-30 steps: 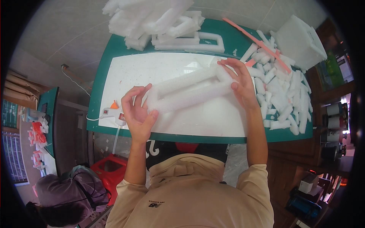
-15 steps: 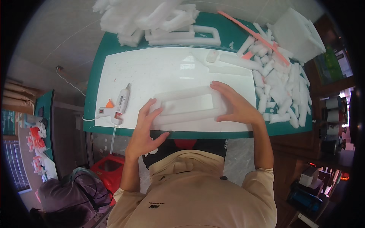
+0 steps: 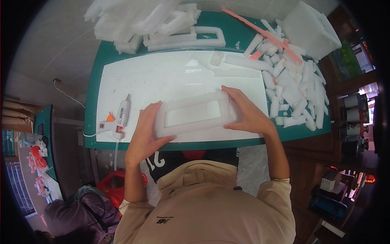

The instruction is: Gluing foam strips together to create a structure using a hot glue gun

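A rectangular white foam frame (image 3: pixel 191 127) with a long open middle lies near the front edge of the white sheet, between my two hands. My left hand (image 3: pixel 147 128) is pressed against its left end, fingers at the far corner and thumb along the near corner. My right hand (image 3: pixel 247 114) spans the right end the same way, fingers on the far side and thumb on the near side. Left of my left hand, a white hot glue gun (image 3: pixel 122 116) with an orange trigger rests on the sheet, a clear glue stick (image 3: pixel 116 154) sticking out past the table edge.
Foam offcuts (image 3: pixel 290 87) are heaped at the right, with a long pink strip (image 3: pixel 264 34) across them. A big white foam block (image 3: pixel 310 32) stands behind. More foam frames (image 3: pixel 211 42) and a stack of foam (image 3: pixel 134 24) sit at the back of the green table (image 3: pixel 92 85).
My left hand has closed in on the left end of the foam frame, its thumb now at the near corner. The right hand keeps its place at the other end. The view has shifted slightly.
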Motion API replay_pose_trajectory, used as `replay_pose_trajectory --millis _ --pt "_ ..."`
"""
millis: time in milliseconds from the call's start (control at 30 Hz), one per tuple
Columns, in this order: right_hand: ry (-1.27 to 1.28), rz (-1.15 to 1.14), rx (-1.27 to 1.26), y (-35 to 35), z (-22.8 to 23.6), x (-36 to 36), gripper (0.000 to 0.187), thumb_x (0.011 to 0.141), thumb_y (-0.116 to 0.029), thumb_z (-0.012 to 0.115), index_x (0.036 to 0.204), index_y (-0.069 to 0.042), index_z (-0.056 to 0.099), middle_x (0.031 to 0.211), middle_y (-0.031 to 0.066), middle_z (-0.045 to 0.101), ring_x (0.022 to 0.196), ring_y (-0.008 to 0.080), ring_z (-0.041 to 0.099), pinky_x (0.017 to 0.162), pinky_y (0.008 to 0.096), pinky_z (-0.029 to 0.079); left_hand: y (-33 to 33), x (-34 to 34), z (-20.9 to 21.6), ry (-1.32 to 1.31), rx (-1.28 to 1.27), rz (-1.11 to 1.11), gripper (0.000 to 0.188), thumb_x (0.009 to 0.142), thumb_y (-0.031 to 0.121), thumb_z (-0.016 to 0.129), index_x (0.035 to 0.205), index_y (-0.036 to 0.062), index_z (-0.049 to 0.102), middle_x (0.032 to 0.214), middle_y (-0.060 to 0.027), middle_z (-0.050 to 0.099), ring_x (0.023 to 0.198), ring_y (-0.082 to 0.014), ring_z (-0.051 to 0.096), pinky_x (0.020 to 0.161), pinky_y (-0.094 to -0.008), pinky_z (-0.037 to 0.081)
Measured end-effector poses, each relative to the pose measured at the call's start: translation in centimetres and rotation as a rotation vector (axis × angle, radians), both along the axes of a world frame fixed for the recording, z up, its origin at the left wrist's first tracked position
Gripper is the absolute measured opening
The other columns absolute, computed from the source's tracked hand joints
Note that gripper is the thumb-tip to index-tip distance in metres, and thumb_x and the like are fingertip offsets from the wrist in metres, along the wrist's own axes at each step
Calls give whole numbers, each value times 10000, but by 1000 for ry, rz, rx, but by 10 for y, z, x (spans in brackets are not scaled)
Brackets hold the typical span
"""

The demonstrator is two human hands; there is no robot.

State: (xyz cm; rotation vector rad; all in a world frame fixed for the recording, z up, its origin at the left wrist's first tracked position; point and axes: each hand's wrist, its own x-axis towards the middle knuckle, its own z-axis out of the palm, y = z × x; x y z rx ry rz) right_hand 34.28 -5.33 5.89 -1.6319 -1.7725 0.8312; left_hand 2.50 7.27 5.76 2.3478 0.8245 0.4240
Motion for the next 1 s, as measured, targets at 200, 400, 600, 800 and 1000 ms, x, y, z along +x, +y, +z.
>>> replay_pose_trajectory --millis 200,400,600,800,1000 --pt "-2 -6 -4 -3 1 -3 960 669 -189 845 1477 -60 343 1487 161 383 1357 348 382 1158 386 294 -3 -4 -1 -62 -83 -5 951 652 171 881 1450 54 377 1425 -188 441 1337 -387 403 1188 -544 195" --pt "-30 54 0 -11 5 -5 998 667 -133 824 1515 -64 303 1446 207 401 1340 369 400 1132 385 326 -8 -11 -2 -23 -38 -7 1012 570 160 920 1432 42 403 1409 -194 441 1327 -364 409 1153 -436 294" --pt "-29 43 -39 -15 1 -4 1046 653 -202 856 1523 -67 291 1535 172 344 1419 333 337 1180 391 257 -6 -12 -2 37 4 -27 1067 606 274 908 1488 95 334 1458 -168 410 1373 -386 360 1168 -627 133" --pt "-48 20 -35 -15 0 -9 1061 653 -188 859 1530 -70 273 1539 180 342 1432 334 321 1188 391 243 -4 -18 -3 33 -4 -78 1098 623 258 895 1523 104 285 1482 -174 397 1397 -390 331 1166 -627 132" --pt "-51 7 -29 -15 -1 -11 1009 682 -139 819 1532 -86 278 1530 188 351 1408 357 349 1176 397 272 -3 -18 -4 55 -41 -55 1036 631 204 891 1493 77 330 1473 -178 418 1404 -356 352 1196 -588 75"
